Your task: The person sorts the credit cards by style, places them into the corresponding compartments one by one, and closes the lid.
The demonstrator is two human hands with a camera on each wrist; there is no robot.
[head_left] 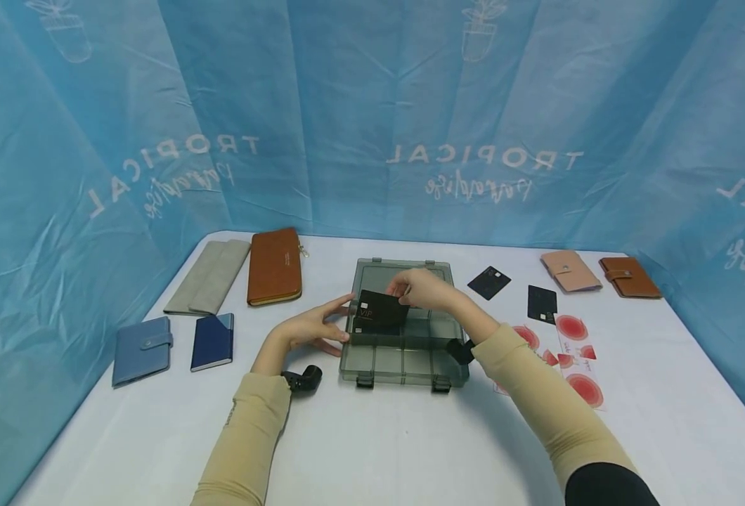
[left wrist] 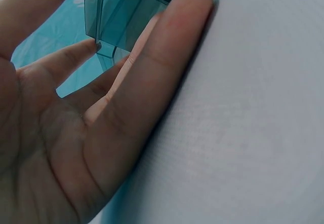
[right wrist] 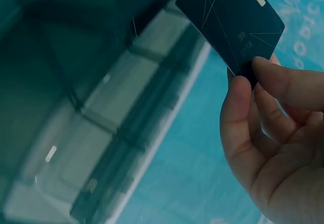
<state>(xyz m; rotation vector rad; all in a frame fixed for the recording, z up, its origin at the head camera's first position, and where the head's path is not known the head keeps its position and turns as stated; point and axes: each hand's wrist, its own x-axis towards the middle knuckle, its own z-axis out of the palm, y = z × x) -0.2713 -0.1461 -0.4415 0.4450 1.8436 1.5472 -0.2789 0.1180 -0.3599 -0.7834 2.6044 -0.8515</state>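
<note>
Right hand point(head_left: 424, 288) pinches black card point(head_left: 380, 313), partly hiding organizer box point(head_left: 404, 365); left hand point(head_left: 312, 329) relaxed beside it.

"VIP" is showing in gold letters on the black card point(head_left: 380, 314) above the clear box point(head_left: 404, 365) at the worktop's middle. "TROPICAL", with a script word under it too loose to read, is running mirrored in white across the blue backdrop point(head_left: 372, 105) behind the far edge, at centre and on the left. The print on the red-spotted cards point(head_left: 576, 351) is staying too small to read.
</note>
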